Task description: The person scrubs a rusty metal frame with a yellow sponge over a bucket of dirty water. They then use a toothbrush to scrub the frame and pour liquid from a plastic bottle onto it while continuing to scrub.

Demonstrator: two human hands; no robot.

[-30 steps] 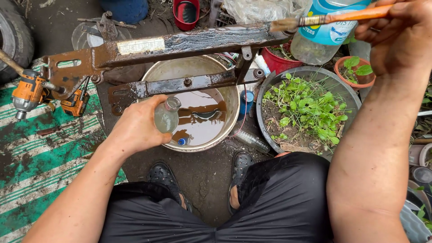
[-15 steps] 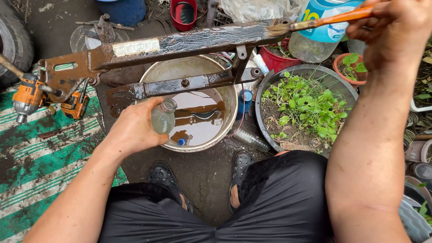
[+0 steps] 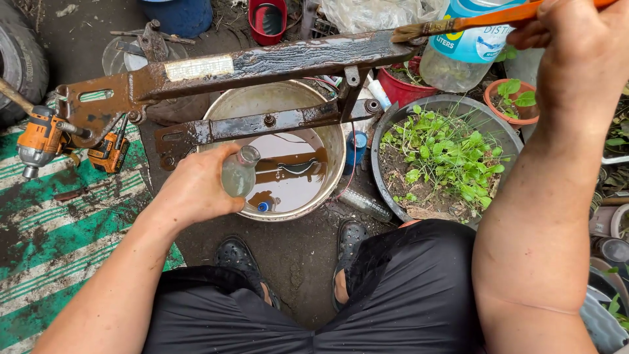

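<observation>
Two hands are busy over a rusty frame (image 3: 262,65) that lies across a bucket (image 3: 331,141) of brown water. Left hand (image 3: 193,190) has its grip closed around a small bottle (image 3: 238,174), tipped just above the water. It could slip and fall in. Right hand (image 3: 580,46) is raised high, grip tight on a brush (image 3: 458,23) whose bristles touch the frame. Drips could land on the plants (image 3: 445,154).
</observation>
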